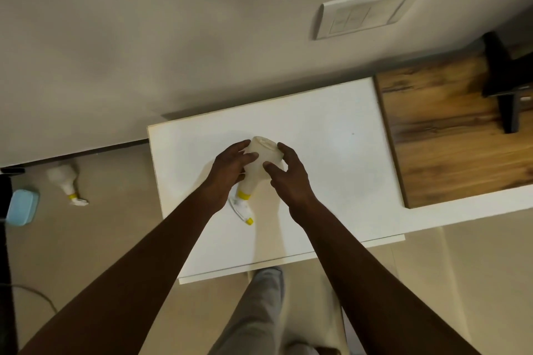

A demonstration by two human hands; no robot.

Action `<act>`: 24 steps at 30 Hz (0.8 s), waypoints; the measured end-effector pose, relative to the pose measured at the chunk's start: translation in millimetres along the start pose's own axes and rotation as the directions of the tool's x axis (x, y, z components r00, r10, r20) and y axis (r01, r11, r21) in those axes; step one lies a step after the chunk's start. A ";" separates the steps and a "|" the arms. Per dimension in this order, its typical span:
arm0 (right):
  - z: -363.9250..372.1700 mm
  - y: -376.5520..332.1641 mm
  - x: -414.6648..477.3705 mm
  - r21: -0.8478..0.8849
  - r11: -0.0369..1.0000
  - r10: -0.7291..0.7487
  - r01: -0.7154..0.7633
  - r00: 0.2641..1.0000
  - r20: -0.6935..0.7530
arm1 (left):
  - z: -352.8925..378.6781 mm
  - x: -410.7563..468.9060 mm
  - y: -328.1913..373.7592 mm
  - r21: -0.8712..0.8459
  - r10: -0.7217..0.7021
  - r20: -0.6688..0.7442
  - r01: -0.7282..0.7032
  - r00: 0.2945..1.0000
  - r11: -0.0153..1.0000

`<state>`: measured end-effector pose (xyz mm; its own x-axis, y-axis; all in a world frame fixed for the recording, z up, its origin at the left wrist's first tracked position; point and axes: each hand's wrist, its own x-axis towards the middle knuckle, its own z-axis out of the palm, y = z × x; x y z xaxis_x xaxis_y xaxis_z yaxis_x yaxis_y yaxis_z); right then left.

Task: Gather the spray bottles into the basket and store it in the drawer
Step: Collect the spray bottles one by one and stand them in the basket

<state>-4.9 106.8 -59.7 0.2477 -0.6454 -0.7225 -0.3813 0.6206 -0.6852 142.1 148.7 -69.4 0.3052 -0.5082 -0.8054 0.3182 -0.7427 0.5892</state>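
Note:
A white spray bottle (261, 163) with a yellow collar and nozzle lies on its side on the white cabinet top (331, 153), trigger end toward me. My left hand (230, 170) grips the bottle's left side. My right hand (288, 176) rests against its right side, fingers curved around it. A second white spray bottle (65, 180) with a yellow collar lies on the floor at the left. A light blue basket (21, 207) sits on the floor at the far left edge, partly cut off. No drawer is visible.
A wooden surface (461, 135) adjoins the cabinet on the right, with a black stand (507, 89) on it. A switch plate (366, 13) is on the wall behind. My leg (259, 311) stands before the cabinet. A cable (37, 294) runs along the floor at the left.

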 end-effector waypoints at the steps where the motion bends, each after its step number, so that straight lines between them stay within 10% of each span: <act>1: -1.5 1.1 -0.2 -0.006 1.000 -0.011 0.011 1.000 0.003 | 1.6 0.5 0.0 0.019 0.014 0.005 -0.014 1.000 1.000; 24: -228.5 132.8 -204.2 0.272 0.959 0.052 0.073 0.905 -0.423 | 211.4 -156.9 -72.6 0.223 -0.045 0.463 -0.067 0.885 0.972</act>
<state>-309.6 219.2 18.0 -0.1721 -0.7402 -0.6499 -0.1054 0.6698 -0.7350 -118.6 190.2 0.5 -0.1597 -0.6181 -0.7697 0.0885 -0.7855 0.6125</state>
